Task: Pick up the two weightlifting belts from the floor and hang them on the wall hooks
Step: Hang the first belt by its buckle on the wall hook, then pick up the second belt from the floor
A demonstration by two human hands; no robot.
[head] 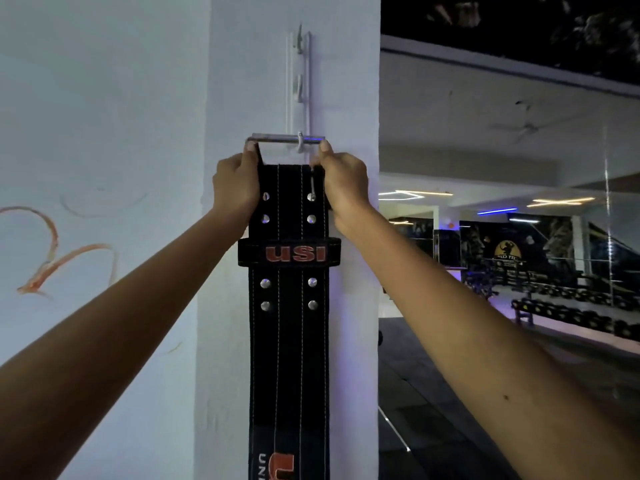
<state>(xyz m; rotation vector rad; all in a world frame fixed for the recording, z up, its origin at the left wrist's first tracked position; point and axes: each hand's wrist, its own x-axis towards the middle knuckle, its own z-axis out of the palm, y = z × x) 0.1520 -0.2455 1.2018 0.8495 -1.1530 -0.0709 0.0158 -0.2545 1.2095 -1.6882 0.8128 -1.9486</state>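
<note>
Belts: one black leather weightlifting belt [289,341] | left hand [235,188], right hand [344,183] gripping its top edges | steel buckle bar [285,138] on lowest of three white wall hooks [300,142]

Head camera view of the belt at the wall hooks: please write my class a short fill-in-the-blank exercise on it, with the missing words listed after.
1. The black belt hangs from its metal ____ on the lowest hook.
2. The red letters on the belt's loop read ____.
3. The left hand and the right hand grip the belt's ____ end.
4. The two hooks above on the hook rail are ____.

Missing words: buckle; USI; top; empty
</note>
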